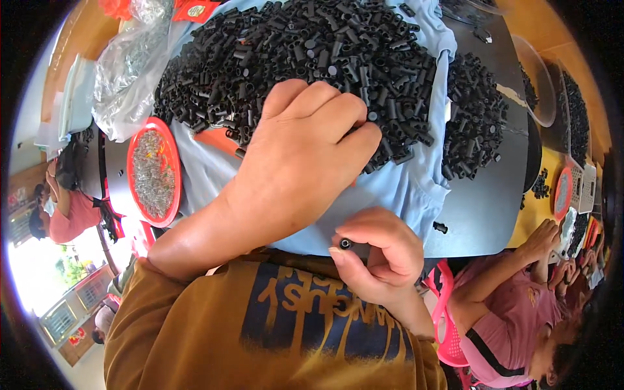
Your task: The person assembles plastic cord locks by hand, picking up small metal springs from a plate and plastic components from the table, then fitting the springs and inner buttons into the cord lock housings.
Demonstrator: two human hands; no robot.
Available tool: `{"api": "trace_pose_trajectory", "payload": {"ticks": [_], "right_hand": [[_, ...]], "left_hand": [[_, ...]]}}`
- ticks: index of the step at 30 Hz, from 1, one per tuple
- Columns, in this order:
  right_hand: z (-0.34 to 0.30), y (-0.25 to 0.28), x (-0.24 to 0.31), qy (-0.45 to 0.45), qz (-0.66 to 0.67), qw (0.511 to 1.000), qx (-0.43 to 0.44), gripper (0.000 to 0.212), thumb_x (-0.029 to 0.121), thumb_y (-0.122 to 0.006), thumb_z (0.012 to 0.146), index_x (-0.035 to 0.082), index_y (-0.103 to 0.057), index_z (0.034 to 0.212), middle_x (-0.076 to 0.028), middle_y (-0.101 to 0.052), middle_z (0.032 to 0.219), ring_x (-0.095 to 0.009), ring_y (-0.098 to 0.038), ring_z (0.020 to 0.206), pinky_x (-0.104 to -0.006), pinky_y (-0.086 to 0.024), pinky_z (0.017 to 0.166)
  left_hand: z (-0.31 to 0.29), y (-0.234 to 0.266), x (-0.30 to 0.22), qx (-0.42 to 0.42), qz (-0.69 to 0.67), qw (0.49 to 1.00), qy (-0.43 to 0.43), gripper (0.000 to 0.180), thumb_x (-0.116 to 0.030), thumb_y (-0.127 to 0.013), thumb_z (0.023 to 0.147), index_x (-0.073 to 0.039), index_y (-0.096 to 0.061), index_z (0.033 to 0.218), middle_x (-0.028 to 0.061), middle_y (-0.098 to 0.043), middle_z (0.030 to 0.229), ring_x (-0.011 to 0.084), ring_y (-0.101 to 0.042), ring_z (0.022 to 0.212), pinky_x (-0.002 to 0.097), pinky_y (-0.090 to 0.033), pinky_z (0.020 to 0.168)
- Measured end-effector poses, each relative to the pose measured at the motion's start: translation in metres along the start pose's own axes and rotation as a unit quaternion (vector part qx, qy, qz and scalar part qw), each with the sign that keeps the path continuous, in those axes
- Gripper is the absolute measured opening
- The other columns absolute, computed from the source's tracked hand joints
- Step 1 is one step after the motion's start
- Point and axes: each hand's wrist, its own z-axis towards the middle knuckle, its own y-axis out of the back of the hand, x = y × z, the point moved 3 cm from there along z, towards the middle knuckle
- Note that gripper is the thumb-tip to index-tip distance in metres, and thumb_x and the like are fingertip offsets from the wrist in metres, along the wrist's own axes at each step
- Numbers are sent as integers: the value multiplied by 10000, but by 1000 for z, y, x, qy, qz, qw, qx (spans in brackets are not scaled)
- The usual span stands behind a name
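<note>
My left hand [302, 159] lies over the near edge of a large heap of small black plastic tubes [299, 49]. Its fingers are curled with the knuckles up, and the fingertips are hidden beneath, so whatever they hold does not show. Close to my chest, my right hand [383, 250] pinches one small black tube [345, 244] between thumb and forefinger. The tube's round end faces up and shows a lighter centre. Under the heap is a light blue cloth [406, 188], and an orange-red piece [218, 139] shows beside my left wrist.
A red oval plate [176, 170] of small silvery metal pieces sits to the left, below a clear plastic bag [123, 84]. Another pile of black tubes [473, 117] lies on the grey tabletop [478, 214] at right. A co-worker in pink [500, 305] sits at right.
</note>
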Motion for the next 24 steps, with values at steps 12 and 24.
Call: {"api": "trace_pose_trajectory", "payload": {"ticks": [12,24], "right_hand": [[3,3,0,-34,13,999,10,262,-20,-724,651,8,-618,889,-88,-615,776,-239,-593,660,-311,-464,575],[5,7,2,-7,2,1000,10,220,-13,-693,704,11,-609,906,-103,-611,817,-239,-595,732,-305,-456,636]], "left_hand": [[2,-2,1,43,-1,999,23,179,-132,-680,670,-81,-608,825,51,-552,831,247,-527,754,369,-383,729],[17,-2,-19,38,-12,999,-34,260,-123,-655,669,-88,-615,924,40,-566,901,218,-530,801,377,-347,780]]}}
